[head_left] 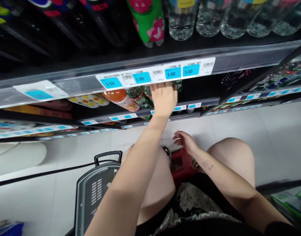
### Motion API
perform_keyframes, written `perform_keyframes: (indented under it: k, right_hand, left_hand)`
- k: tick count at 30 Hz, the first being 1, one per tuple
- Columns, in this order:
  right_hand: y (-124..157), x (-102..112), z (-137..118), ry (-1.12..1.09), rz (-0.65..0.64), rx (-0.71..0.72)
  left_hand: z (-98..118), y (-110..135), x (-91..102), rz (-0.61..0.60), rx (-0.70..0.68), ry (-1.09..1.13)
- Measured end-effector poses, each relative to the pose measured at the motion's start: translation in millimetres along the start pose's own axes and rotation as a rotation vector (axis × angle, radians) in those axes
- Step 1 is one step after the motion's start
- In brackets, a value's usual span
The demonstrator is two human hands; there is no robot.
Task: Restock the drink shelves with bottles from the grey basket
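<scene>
My left hand (pixel 164 98) reaches up into a store shelf, just under the price rail (pixel 155 73) with blue 3.00 tags. Its fingers are stretched out, their tips hidden behind the rail, among green bottles (pixel 140 96) lying on that shelf. An orange-capped bottle (pixel 119 98) lies to their left. My right hand (pixel 186 141) hovers low between my knees, fingers loosely apart and holding nothing, above a red stool (pixel 181 165).
Clear water bottles (pixel 209 18) and a green flowered bottle (pixel 147 19) stand on the top shelf. A grey basket with a black handle (pixel 96 190) stands on the white tiled floor at my left knee. Green packs (pixel 291 200) lie at the lower right.
</scene>
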State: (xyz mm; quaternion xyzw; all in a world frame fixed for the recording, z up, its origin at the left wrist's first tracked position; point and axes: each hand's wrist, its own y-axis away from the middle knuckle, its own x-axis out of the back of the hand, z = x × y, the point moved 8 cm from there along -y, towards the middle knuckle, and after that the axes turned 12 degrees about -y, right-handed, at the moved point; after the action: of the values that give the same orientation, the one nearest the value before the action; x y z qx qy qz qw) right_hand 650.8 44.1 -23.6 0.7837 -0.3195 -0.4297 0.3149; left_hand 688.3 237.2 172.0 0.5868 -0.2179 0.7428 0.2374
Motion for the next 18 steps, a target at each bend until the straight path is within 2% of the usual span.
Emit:
perform_keyframes:
  k: [3,6,9,11,13,15,17,18]
  right_hand:
    - [-10,19,-4,0.041,0.088,0.072]
    - [-15,44,-21,0.07,0.153,0.244]
    - [-10,67,-52,0.08,0.231,0.436]
    - [-2,71,-82,0.126,0.275,0.584]
    - [7,60,-120,0.197,0.286,0.717]
    - [11,38,-160,0.25,0.286,0.812]
    - [15,5,-207,0.36,0.281,1.003]
    - [14,-15,-229,0.428,0.26,1.091]
  left_hand:
    - [16,18,3.1,0.032,-0.045,-0.029]
    - [32,37,6.3,0.006,-0.122,-0.018]
    - [49,55,5.5,-0.057,-0.304,0.009]
    - [60,67,-4.9,-0.173,-0.461,0.017]
    - [66,79,-25.2,-0.377,-0.543,0.005]
    - [65,87,-47.5,-0.595,-0.504,-0.024]
    - [62,92,-62.0,-0.734,-0.425,-0.044]
    - [62,94,-65.3,-0.76,-0.401,-0.045]
